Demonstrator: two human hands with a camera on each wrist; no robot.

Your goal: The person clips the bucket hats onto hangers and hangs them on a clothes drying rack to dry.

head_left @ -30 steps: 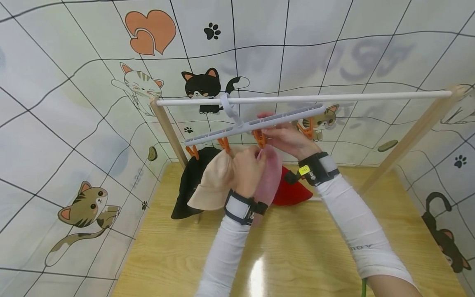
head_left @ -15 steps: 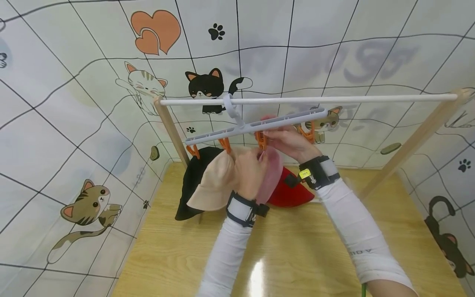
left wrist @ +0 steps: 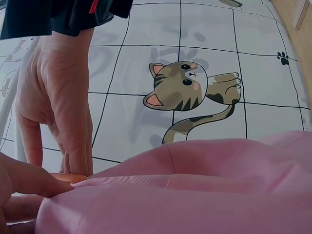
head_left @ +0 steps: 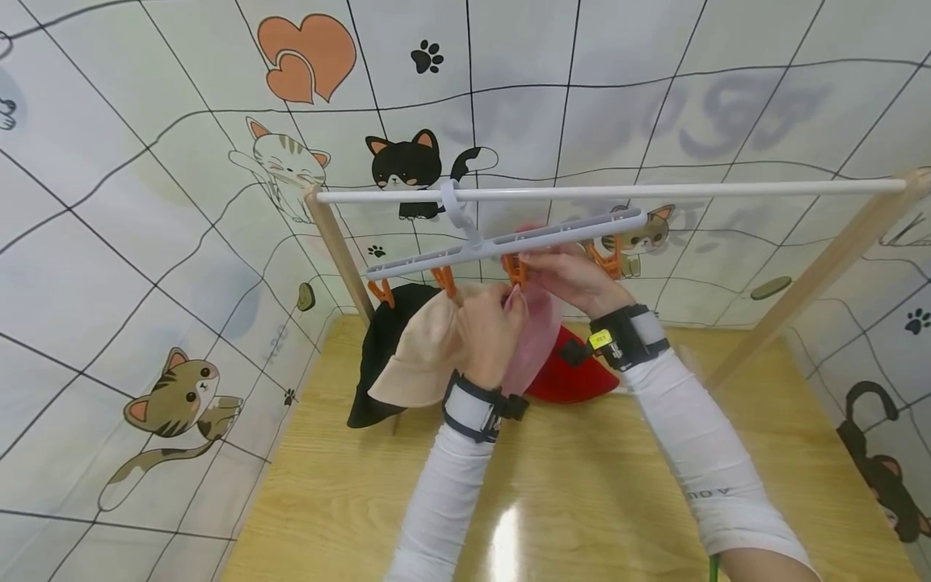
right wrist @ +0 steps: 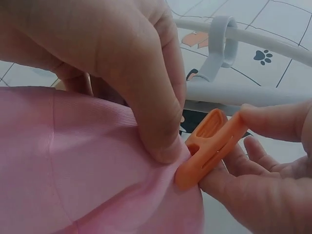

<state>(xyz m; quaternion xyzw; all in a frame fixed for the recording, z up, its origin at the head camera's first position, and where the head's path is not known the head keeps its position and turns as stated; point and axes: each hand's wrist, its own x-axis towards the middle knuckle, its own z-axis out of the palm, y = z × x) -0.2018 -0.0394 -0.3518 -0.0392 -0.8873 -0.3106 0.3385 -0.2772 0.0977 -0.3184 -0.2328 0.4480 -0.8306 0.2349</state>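
Observation:
My left hand pinches the edge of a pink bucket hat between thumb and fingers. With thumb and fingertips, my right hand grips an orange clip on the grey hanger. The clip's lower end meets the folded hat edge, right beside the left fingertips. In the left wrist view, the pink hat spreads across the bottom and only a sliver of the clip shows. To the left, a cream hat and a black hat hang beneath two other orange clips.
A white rod on wooden posts carries the hanger, which tilts up to the right. Another orange clip hangs at its right end. Lower down, behind the pink hat, is a red hat above the wooden tabletop.
The head view has shifted slightly. Both hands stay at the same clip and pink hat, with only small finger movements.

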